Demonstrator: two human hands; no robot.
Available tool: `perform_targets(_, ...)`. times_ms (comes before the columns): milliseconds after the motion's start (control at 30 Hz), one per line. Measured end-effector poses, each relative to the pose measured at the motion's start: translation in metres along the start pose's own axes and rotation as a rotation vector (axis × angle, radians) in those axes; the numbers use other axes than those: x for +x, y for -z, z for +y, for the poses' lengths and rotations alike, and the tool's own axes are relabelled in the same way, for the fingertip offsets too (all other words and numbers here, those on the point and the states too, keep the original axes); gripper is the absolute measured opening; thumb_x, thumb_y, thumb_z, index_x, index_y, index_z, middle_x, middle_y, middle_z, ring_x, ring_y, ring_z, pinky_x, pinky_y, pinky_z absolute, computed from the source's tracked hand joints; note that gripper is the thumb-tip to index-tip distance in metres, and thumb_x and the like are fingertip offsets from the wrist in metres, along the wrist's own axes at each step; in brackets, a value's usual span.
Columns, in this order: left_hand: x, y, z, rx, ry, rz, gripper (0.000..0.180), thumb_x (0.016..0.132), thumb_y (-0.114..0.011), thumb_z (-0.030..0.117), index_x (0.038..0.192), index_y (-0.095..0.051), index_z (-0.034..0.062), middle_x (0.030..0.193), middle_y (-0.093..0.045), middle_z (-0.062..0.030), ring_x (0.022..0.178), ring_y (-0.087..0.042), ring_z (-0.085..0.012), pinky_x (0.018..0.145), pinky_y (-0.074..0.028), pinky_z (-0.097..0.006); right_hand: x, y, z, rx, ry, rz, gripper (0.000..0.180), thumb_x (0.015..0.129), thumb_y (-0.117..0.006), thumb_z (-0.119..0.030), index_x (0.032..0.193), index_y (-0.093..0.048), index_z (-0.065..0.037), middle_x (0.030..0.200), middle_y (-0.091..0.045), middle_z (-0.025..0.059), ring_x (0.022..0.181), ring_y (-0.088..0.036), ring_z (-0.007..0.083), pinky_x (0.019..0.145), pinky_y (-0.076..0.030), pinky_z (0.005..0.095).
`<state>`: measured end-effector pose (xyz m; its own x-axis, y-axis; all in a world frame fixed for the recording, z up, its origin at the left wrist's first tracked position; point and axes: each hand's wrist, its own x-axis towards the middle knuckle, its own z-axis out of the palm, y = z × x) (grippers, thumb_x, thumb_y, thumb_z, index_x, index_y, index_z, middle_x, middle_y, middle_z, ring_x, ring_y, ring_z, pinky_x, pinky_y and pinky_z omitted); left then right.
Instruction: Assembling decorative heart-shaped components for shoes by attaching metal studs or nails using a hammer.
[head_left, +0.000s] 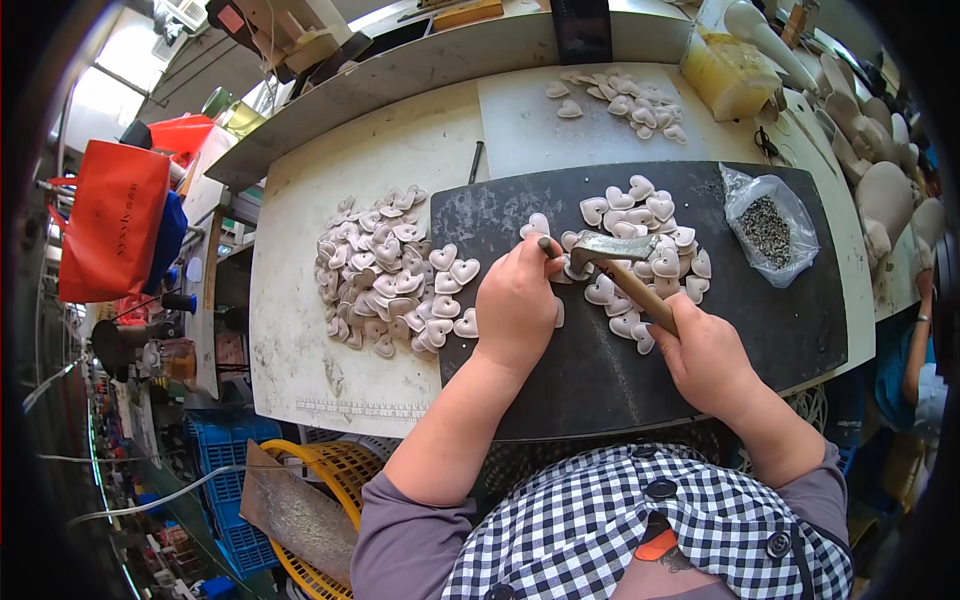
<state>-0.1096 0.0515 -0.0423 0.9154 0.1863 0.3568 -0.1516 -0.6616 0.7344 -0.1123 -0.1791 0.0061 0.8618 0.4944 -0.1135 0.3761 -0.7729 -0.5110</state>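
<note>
Reading clock hours from the middle of my feed, I have a red carrier bag [110,225] far out between nine and ten o'clock. At eight sits a blue plastic crate [212,460], and at seven a yellow lattice basket [345,470] beside it. Nearer in, between nine and ten, a large heap of padded, pale heart-shaped pieces [375,270] covers part of the white worktop [290,345] and spills onto the edge of the black mat [620,395].

At the centre I see the left hand [516,300] in a narrow grip, thumb and fingers pinching a short dark metal rod [547,245]. I can't tell whether its lower end touches a heart. Just beside it, toward three o'clock, is the steel head of a hammer [618,246], above a second cluster of hearts [643,208] on the mat. A smaller scatter of hearts [645,105] lies out at one.

Between three and four, the right hand [712,362] is closed around the hammer's wooden handle. A cloudy yellow container [730,78] stands between one and two, a clear plastic bag of small metallic bits [765,230] lies between two and three, and pale shoe lasts [885,195] are piled farther out.
</note>
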Motion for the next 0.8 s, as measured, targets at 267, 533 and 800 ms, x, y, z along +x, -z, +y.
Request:
perform_targets(267, 0.000, -0.001, 0.006, 0.191, -0.212, 0.002, 0.011, 0.084, -0.060, 0.001, 0.094, -0.057, 0.0063, 0.080, -0.064, -0.0105, 0.074, -0.062, -0.0314, 0.065, -0.049, -0.042, -0.011, 0.032, -0.007, 0.324, 0.532, 0.463, 0.016, 0.098, -0.056, -0.010, 0.107, -0.054, 0.003, 0.080, -0.059, 0.0059, 0.061, -0.056, 0.0141, 0.054, -0.045, 0.0284)
perform_targets(533, -0.009, 0.005, 0.001, -0.124, 0.226, 0.076, 0.008, 0.099, -0.052, 0.009, 0.099, -0.048, 0.0013, 0.078, -0.065, -0.0118, 0.072, -0.069, -0.0249, 0.061, -0.054, -0.036, 0.008, 0.017, -0.005, 0.151, 0.214, 0.288, 0.018, 0.094, -0.063, -0.016, 0.103, -0.053, -0.004, 0.079, -0.065, 0.0179, 0.074, -0.065, 0.0396, 0.063, -0.050, 0.0468)
perform_targets(800, -0.008, 0.009, -0.011, -0.239, 0.061, 0.214, 0.012, 0.103, -0.042, 0.010, 0.101, -0.046, -0.0016, 0.092, -0.061, -0.0113, 0.079, -0.066, -0.0166, 0.074, -0.057, -0.031, 0.015, 0.004, -0.003, 0.149, 0.085, 0.073, 0.018, 0.096, -0.059, -0.020, 0.098, -0.052, -0.004, 0.083, -0.066, 0.0187, 0.078, -0.064, 0.0416, 0.066, -0.049, 0.0495)
